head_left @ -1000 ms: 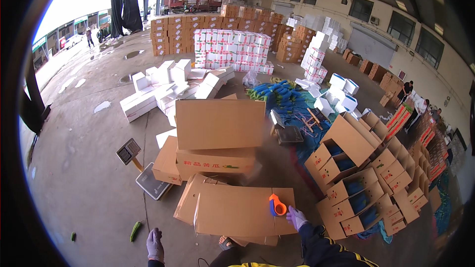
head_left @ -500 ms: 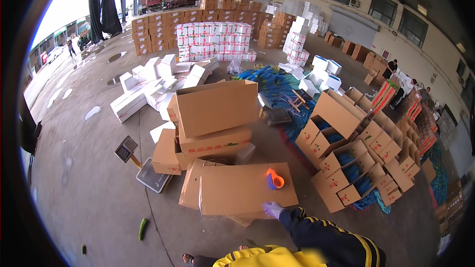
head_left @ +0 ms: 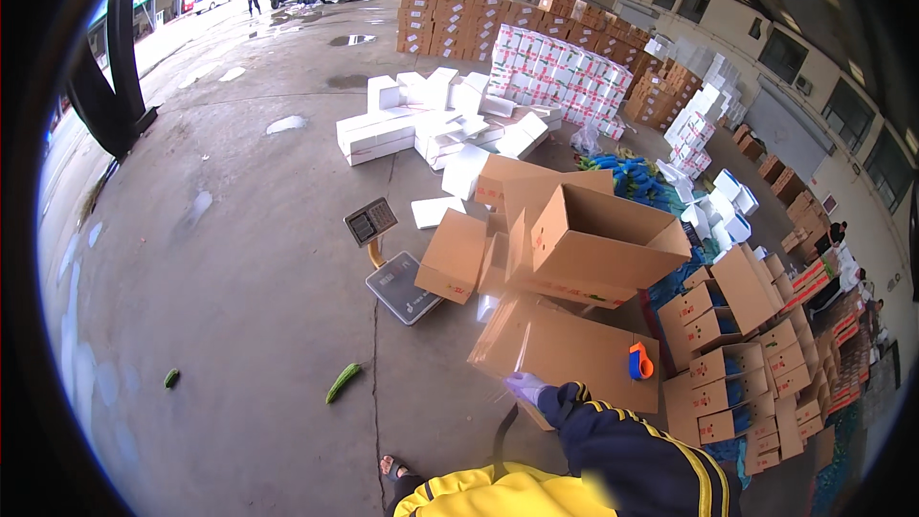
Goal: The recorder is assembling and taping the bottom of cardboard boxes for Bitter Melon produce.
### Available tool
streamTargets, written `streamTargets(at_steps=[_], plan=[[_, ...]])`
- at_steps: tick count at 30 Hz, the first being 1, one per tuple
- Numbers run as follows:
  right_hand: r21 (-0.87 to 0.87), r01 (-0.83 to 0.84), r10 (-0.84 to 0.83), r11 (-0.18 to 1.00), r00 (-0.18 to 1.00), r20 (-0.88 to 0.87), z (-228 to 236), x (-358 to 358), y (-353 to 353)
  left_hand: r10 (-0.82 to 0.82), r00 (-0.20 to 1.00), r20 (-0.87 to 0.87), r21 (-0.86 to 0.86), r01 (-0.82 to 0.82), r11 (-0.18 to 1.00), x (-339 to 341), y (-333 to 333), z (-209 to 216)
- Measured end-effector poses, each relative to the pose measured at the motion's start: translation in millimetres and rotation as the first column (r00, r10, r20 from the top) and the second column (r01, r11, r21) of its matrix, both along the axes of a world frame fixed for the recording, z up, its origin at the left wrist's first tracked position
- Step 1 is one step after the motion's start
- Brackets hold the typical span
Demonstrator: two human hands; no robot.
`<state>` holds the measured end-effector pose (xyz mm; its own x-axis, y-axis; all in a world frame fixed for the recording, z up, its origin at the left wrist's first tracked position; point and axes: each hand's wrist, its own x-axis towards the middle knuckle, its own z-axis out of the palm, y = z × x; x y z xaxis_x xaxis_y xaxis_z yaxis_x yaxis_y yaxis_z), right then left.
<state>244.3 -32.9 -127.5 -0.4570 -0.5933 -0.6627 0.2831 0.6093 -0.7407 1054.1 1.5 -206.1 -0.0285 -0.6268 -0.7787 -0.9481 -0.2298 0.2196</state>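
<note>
My right hand (head_left: 526, 387), in a pale purple glove, is at the near edge of a flattened cardboard box (head_left: 565, 349), fingers closed at its edge. The flat box lies on others like it. On its right part rests an orange and blue tape dispenser (head_left: 640, 362), apart from my hand. Just beyond stands an open, upright cardboard box (head_left: 613, 247) with its mouth facing up. My left hand is not in view.
A platform scale (head_left: 404, 287) with a tilted display stands left of the boxes. Green gourds (head_left: 342, 383) lie on the floor. White foam boxes (head_left: 378, 139) are heaped behind. To the right are rows of open cartons (head_left: 723, 393) with blue-wrapped contents. People work at the far right.
The view has turned left, so the scene sits further right. My right hand has moved left along the flat box's near edge, away from the tape dispenser.
</note>
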Motion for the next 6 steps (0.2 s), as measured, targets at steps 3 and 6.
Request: streamTargets(at_steps=[3, 6], plan=[[-0.079, 0.176, -0.167, 0.981, 0.981, 0.102, 15.0, 19.2, -65.7, 0.91, 0.397, -0.117, 0.21, -0.886, 0.413, 16.4, -78.2, 13.3], [-0.147, 0.619, -0.577, 0.771, 0.778, 0.249, 90.4, 35.6, -143.1, 0.844, 0.457, -0.279, 0.249, -0.815, 0.524, 66.7, -132.1, -1.1]])
